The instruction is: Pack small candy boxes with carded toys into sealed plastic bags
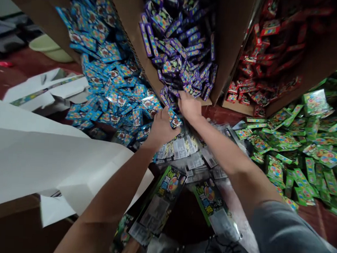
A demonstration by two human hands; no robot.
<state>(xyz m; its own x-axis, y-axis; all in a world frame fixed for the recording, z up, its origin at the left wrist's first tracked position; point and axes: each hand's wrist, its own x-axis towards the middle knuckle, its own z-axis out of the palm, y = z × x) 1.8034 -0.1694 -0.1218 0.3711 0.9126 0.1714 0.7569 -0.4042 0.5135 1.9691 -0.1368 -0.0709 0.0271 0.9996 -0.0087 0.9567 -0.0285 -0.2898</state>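
Though print unreadable — left hand (pixel 160 128) on purple packet (pixel 174 119).

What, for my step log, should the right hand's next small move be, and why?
Probably close the right hand on one of the purple packets and draw it out: its fingertips are buried in them at the lip of the cardboard box, while the left hand grips one packet beside.

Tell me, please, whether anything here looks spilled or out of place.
Yes: blue packets spill from their tipped cardboard box onto the floor at the left, and green packets lie scattered loose at the right.
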